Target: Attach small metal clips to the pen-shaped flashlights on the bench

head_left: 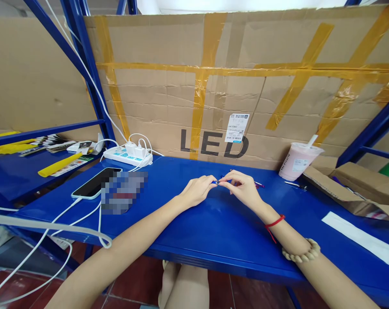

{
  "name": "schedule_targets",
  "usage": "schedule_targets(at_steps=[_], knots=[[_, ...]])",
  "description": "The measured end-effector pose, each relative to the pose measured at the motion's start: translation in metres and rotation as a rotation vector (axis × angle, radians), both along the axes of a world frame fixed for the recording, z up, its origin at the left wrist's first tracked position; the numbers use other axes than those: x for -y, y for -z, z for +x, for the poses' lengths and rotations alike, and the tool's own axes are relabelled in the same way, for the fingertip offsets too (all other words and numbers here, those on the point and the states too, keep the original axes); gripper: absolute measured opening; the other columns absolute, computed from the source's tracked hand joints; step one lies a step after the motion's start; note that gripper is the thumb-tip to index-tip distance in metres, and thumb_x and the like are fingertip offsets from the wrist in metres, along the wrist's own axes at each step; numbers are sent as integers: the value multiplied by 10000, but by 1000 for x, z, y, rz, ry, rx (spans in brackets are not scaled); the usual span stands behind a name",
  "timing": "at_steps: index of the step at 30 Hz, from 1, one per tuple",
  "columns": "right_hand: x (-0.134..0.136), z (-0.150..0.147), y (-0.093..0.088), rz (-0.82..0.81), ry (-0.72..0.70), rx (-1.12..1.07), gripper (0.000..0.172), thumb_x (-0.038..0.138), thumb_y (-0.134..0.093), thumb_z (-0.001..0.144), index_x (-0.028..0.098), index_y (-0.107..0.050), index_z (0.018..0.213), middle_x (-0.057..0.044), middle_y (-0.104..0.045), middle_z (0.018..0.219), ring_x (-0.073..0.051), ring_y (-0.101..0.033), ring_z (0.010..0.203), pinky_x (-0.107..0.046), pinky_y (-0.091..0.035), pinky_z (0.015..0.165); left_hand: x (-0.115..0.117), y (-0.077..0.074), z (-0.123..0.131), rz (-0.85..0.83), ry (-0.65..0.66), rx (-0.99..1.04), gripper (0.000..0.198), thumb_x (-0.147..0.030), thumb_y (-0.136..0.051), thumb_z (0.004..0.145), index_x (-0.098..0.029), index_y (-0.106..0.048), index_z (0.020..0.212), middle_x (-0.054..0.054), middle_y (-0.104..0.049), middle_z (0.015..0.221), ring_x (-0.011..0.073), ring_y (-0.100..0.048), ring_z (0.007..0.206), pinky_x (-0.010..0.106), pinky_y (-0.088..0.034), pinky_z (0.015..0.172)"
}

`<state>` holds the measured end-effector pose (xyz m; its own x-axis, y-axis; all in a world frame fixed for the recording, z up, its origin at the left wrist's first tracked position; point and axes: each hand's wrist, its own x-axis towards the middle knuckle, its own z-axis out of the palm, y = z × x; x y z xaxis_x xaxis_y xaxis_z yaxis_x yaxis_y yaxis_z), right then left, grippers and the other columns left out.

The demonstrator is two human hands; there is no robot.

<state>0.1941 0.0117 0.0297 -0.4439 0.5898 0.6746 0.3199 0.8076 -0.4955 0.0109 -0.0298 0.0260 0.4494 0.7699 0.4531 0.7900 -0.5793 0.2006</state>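
My left hand (pixel 199 190) and my right hand (pixel 244 187) meet over the middle of the blue table. Both are closed in a pinch, fingertip to fingertip. Between them is a small, slim blue piece (pixel 214 182) with a dark end, mostly covered by the fingers; its exact kind is too small to make out. A purple pen-like stick (pixel 259 185) lies on the table just behind my right hand, partly hidden by it. My right wrist wears a red cord and a beaded bracelet.
On the left are a phone (pixel 97 182) on a cable, a blurred-out packet (pixel 123 192) and a power strip (pixel 128 155) with chargers. At right stand a pink drink cup (pixel 299 162), a pen (pixel 295 186), an open carton (pixel 352 189) and a white strip (pixel 362 238). Cardboard (pixel 168 107) walls the back.
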Motion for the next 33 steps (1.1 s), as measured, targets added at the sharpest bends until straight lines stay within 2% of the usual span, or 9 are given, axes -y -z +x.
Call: schedule_targets(at_steps=[6,10,12,17,21,27,30,33], knots=[[5,-1,0,61,93,124,207,372,-564,815,187,-639,761,-20,-633,749,-80,-511,465,-231,-421,501,1,3,0,-34,6,76,150,-263,-324,942,-204,-458,975,30,-623,995,180,-596,909,276,-456,733],[10,-3,-2,19,118,158,249,394,-498,848,191,-604,751,-27,-635,755,-89,-529,473,-218,-408,466,3,3,3,-81,5,158,145,-276,-323,941,-220,-447,991,17,-624,999,175,-604,913,272,-461,730],[10,-5,-2,-64,104,138,278,436,-502,832,189,-595,745,-23,-628,730,-88,-530,453,-213,-402,445,4,2,3,-93,-1,178,125,-267,-348,933,-228,-453,987,8,-625,999,169,-607,909,268,-463,735],[5,-6,1,-426,-40,13,396,559,-561,732,167,-567,680,19,-545,539,-81,-475,372,-199,-338,374,6,-2,4,-63,33,197,113,-246,-400,917,-220,-487,983,7,-629,1017,159,-599,935,263,-459,793],[1,-5,4,-537,-27,-41,412,564,-613,677,155,-576,650,42,-474,424,-75,-425,356,-189,-292,359,4,-3,5,-37,65,174,186,-224,-376,925,-236,-495,1068,-2,-605,1126,148,-565,1021,254,-445,849],[0,-6,4,-457,32,-89,418,556,-592,706,142,-639,739,14,-530,461,-90,-457,363,-214,-336,366,-3,0,8,64,-74,96,221,-248,-360,933,-210,-525,1075,20,-627,1074,170,-564,990,274,-448,833],[0,-4,1,-278,67,-115,383,521,-598,725,154,-661,817,-27,-609,653,-86,-480,388,-240,-393,400,-4,0,9,76,-151,150,241,-265,-318,946,-222,-512,1082,18,-626,1054,164,-572,974,260,-455,793],[0,-1,-1,-62,94,-53,293,447,-607,757,185,-677,864,-41,-620,773,-83,-497,428,-269,-445,489,-3,-2,8,44,-159,157,235,-258,-298,950,-226,-494,1076,9,-625,1038,161,-580,950,251,-462,736]])
